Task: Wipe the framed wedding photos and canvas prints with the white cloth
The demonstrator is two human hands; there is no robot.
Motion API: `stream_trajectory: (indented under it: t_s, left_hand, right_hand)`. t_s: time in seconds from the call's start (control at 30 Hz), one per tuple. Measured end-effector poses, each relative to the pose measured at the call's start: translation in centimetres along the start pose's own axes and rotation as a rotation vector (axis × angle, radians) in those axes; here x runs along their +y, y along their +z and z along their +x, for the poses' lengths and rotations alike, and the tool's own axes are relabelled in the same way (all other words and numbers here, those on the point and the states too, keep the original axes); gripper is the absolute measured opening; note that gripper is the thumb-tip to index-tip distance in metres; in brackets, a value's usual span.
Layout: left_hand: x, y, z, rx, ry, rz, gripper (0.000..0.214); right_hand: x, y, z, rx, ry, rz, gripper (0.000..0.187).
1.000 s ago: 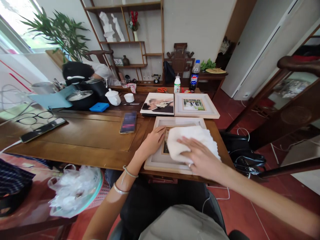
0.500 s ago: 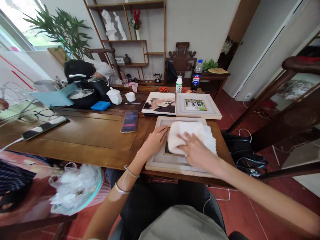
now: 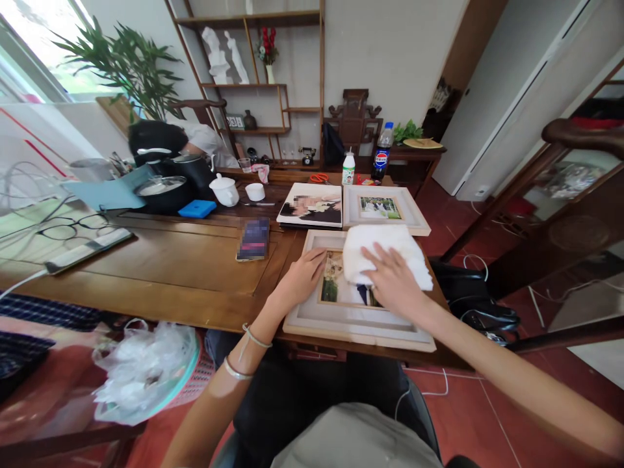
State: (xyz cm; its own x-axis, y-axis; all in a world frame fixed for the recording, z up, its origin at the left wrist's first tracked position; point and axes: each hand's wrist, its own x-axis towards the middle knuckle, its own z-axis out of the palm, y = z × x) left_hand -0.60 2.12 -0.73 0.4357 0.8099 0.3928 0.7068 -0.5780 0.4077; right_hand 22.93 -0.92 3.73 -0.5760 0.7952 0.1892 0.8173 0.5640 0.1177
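Note:
A pale wooden picture frame [image 3: 358,333] lies flat at the table's near right part, a photo in its middle showing in part. On its left side rests my left hand [image 3: 303,278], fingers stretched out together and tips by the inner photo border. My right hand [image 3: 394,281] lies open on a folded white cloth [image 3: 387,239], fingers spread and pressing it onto the frame's upper right area. The cloth and hand hide the photo's right portion. Some of the cloth hangs past the frame's right edge.
Behind are a second picture frame [image 3: 414,218] and a stacked photo panel [image 3: 312,203]. A phone [image 3: 253,239] lies left on the wooden table [image 3: 195,260]. Farther back stand a cola bottle [image 3: 382,156], a white bottle [image 3: 348,169] and a lidded cup [image 3: 225,190]. A bag-lined basket [image 3: 182,383] is below.
My right hand has slid the cloth to the right and slightly away from me, uncovering more of the photo. My left hand has stayed on the frame.

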Motion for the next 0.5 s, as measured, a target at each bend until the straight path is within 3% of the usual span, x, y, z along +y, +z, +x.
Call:
stream_trajectory:
  t_s: [0.1,0.17,0.37,0.5]
  left_hand:
    - [-0.1,0.1,0.0,0.007,-0.012,-0.002,0.038]
    - [-0.1,0.2,0.0,0.010,-0.017,-0.002,0.039]
    - [-0.1,0.2,0.0,-0.012,-0.041,-0.011,0.041]
    - [-0.5,0.2,-0.1,-0.021,-0.021,-0.036,0.043]
  right_hand:
    - [1.8,0.5,2.2,0.044,0.062,-0.089,0.042]
    - [1.1,0.3,2.9,0.023,0.063,-0.100,0.041]
    - [-6.4,-3.2,0.3,-0.162,-0.068,-0.007,0.030]
    - [-10.3,-4.9,-1.7,-0.175,-0.212,0.132,0.028]
